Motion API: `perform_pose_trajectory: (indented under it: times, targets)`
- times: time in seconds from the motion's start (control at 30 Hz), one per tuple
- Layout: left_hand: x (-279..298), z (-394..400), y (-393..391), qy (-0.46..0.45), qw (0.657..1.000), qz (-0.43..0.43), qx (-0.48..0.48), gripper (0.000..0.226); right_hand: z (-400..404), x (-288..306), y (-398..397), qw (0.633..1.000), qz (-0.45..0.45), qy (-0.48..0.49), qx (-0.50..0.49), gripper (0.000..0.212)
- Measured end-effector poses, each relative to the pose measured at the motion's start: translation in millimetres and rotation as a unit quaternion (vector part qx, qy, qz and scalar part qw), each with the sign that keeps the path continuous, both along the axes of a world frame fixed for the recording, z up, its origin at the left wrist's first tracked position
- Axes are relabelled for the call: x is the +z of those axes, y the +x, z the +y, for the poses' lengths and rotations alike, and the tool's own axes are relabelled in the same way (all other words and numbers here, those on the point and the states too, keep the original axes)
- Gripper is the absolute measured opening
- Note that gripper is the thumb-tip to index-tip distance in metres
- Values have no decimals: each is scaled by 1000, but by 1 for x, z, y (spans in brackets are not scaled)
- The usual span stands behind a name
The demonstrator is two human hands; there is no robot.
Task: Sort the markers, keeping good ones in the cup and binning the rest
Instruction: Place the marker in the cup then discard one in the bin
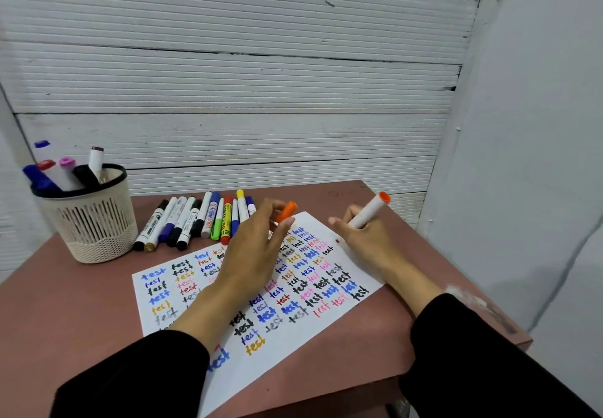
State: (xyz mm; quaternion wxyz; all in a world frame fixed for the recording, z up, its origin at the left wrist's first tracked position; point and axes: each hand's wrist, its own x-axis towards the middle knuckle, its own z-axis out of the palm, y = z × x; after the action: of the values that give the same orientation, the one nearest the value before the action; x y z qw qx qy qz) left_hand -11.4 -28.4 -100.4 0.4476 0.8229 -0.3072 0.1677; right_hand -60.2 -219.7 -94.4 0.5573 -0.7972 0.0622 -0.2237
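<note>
The orange-ended white marker (pixel 368 211) is gripped in the right hand (pixel 365 241), fingers curled round its lower barrel, the body slanting up and to the right above the far right corner of the paper sheet (pixel 293 329). Its tip is hidden behind the fingers. The left hand (pixel 254 248) hovers just beside it over the sheet, pinching the orange cap (pixel 287 211) between thumb and fingertips. Both black sleeves run off the bottom edge.

The sheet, covered with rows of the word "test" in many colours, lies on the reddish-brown surface (pixel 81 313). Beyond it a row of capped markers (pixel 199 220) lies side by side, partly masked by the left hand. At far left the beige slotted cup (pixel 91 218) holds several markers upright.
</note>
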Motion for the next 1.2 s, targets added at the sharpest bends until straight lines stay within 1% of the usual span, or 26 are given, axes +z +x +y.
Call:
perform_pose_trajectory:
  times: [0.07,0.1,0.17,0.23,0.3,0.43,0.47,0.53,0.6,0.63,0.7,0.77,0.8,0.87,0.9,0.97,1.0,1.07,1.2]
  targets:
    - [-1,0,2,12,1000,-3,3,27,3,6,0,997,-22,77,9,50]
    - [-2,1,3,18,1000,-3,4,26,3,9,-1,995,-28,100,2,50]
    - [-2,1,5,31,999,-3,8,25,4,16,-3,992,-35,120,-20,45]
    - [-3,1,5,43,999,-2,12,25,5,19,-4,992,-36,122,-19,40]
    - [-3,1,6,53,998,-1,17,25,6,19,-4,989,-19,148,11,39]
    - [-3,1,6,64,998,1,23,24,4,23,-7,961,56,252,99,64]
    - [-3,1,5,66,998,4,23,24,2,24,-8,952,64,273,122,63]
    - [-4,2,5,75,997,12,18,22,1,25,-10,941,66,299,141,47]
    - [-4,1,5,85,996,17,16,20,5,25,-10,951,62,282,109,30]
    - [-5,1,5,89,996,17,16,20,6,24,-10,960,53,262,79,26]
    - [-5,1,6,95,995,18,17,20,8,24,-9,971,24,234,28,26]
    - [-5,1,6,98,995,23,16,20,7,25,-9,972,4,235,6,34]
    - [-5,1,6,98,995,23,15,20,6,25,-10,971,0,241,8,35]
    - [-4,1,4,99,995,21,15,19,7,28,-12,966,-3,254,44,25]
    - [-4,1,3,100,995,19,17,18,8,29,-13,963,0,262,69,24]
    - [-2,1,2,99,995,12,23,16,8,28,-14,954,19,279,109,36]
    - [-2,1,1,96,995,11,26,16,8,28,-14,952,25,281,119,39]
    - [0,2,1,91,995,7,38,16,7,28,-13,953,19,275,123,38]
    - [0,3,2,86,994,5,62,14,7,26,-13,963,-7,249,108,28]
